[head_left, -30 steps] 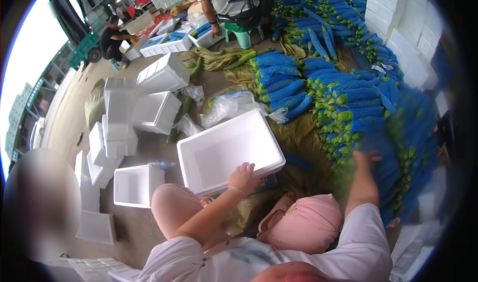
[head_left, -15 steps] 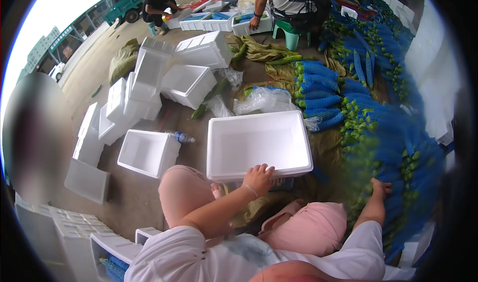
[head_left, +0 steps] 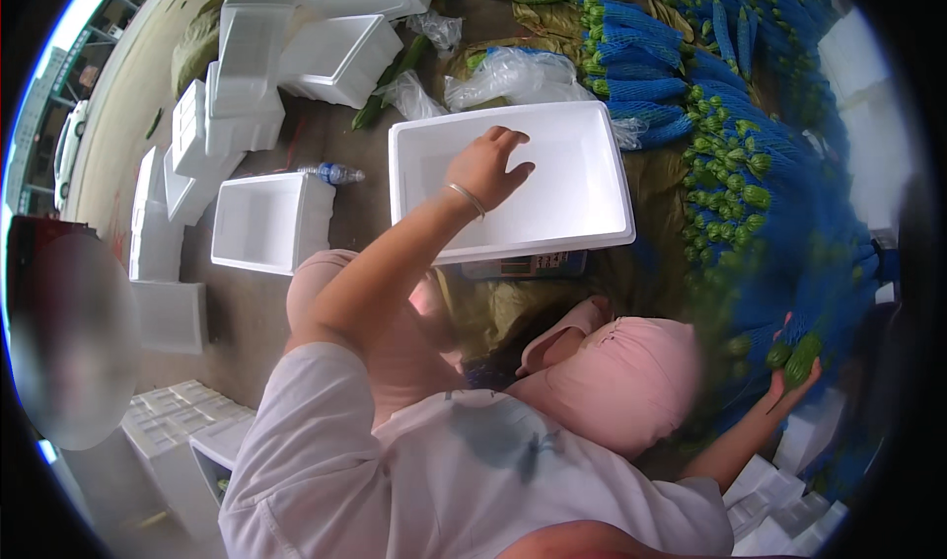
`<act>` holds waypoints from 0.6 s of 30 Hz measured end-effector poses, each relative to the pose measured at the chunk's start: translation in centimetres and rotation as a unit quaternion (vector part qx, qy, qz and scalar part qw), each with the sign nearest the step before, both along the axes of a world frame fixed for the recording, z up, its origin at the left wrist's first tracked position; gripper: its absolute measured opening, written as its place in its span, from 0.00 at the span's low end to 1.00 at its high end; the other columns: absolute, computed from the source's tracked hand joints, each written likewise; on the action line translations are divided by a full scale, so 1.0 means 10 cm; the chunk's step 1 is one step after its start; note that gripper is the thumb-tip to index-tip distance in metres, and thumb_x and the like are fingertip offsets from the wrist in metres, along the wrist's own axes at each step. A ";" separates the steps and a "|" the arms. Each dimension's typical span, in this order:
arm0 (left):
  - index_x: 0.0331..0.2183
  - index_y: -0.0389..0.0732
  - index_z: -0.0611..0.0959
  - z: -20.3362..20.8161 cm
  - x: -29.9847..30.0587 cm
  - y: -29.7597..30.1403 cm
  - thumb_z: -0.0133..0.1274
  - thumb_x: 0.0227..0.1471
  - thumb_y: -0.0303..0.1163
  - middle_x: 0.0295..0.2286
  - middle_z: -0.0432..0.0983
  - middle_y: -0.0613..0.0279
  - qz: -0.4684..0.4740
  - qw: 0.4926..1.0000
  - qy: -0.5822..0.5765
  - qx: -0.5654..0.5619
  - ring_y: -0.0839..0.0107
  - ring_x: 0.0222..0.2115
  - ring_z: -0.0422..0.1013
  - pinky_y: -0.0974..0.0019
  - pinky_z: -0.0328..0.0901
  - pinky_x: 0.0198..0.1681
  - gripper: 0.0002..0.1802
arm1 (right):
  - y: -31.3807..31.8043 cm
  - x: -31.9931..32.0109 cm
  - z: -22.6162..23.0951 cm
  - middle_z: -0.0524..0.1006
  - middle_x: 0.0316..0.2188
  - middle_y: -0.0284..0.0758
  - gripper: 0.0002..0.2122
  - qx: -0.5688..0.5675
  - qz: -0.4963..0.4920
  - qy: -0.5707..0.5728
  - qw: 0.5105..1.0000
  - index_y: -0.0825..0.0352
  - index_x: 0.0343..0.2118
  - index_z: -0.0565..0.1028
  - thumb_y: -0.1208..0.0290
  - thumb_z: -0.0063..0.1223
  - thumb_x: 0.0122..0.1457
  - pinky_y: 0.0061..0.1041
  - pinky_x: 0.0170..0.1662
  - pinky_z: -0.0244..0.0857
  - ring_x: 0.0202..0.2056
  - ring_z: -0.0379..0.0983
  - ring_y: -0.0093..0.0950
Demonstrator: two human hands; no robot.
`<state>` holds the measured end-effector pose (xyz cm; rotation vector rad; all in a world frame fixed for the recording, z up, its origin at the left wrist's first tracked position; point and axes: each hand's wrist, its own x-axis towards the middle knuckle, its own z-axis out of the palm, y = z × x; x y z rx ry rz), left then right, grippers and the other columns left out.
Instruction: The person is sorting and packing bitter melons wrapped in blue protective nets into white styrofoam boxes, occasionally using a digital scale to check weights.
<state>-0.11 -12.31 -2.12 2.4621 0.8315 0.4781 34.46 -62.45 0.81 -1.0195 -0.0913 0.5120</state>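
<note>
on the ground, a white foam box [head_left: 572, 179] lies empty under the spread, released left hand [head_left: 485, 167].

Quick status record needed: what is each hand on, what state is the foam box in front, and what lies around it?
left hand: reaching into the white foam box, palm down, bracelet on the wrist
right hand: gripping a green vegetable bundle at the edge of the pile
white foam box: open, nothing visible inside
pile: green vegetables in blue net sleeves, to the right of the box
spare foam boxes: stacked and scattered to the left
plastic bottle: lying on the floor
</note>
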 end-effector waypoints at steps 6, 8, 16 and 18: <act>0.52 0.48 0.69 -0.21 0.53 1.16 0.56 0.46 0.45 0.49 0.64 0.57 0.091 0.967 0.233 0.054 0.59 0.51 0.61 0.59 0.62 0.50 0.31 | 0.90 0.13 -0.05 0.60 0.56 0.43 0.34 0.061 0.045 -0.025 0.997 0.64 0.59 0.57 0.60 0.55 0.48 0.46 0.45 0.63 0.59 0.52 0.49; 0.54 0.50 0.65 -0.35 0.67 1.36 0.56 0.45 0.45 0.52 0.60 0.56 0.096 0.954 0.279 0.048 0.57 0.53 0.58 0.57 0.60 0.52 0.35 | 1.51 0.18 -0.11 0.59 0.56 0.43 0.34 0.071 0.067 -0.013 0.995 0.64 0.59 0.57 0.61 0.55 0.48 0.46 0.45 0.63 0.59 0.51 0.49; 0.61 0.64 0.45 -1.19 1.56 1.96 0.62 0.38 0.47 0.63 0.34 0.61 -0.058 0.848 0.490 0.194 0.53 0.63 0.31 0.30 0.40 0.56 0.56 | 1.98 -0.48 -0.53 0.58 0.57 0.44 0.36 0.128 0.128 0.016 0.983 0.65 0.59 0.56 0.62 0.57 0.47 0.45 0.46 0.64 0.60 0.49 0.50; 0.61 0.64 0.43 -1.45 1.63 2.18 0.56 0.45 0.38 0.62 0.43 0.62 -0.052 0.828 0.495 0.258 0.57 0.63 0.38 0.29 0.35 0.56 0.50 | 1.95 -0.36 -0.65 0.58 0.57 0.45 0.36 0.143 0.145 0.031 0.979 0.65 0.59 0.56 0.63 0.57 0.46 0.44 0.46 0.64 0.60 0.49 0.50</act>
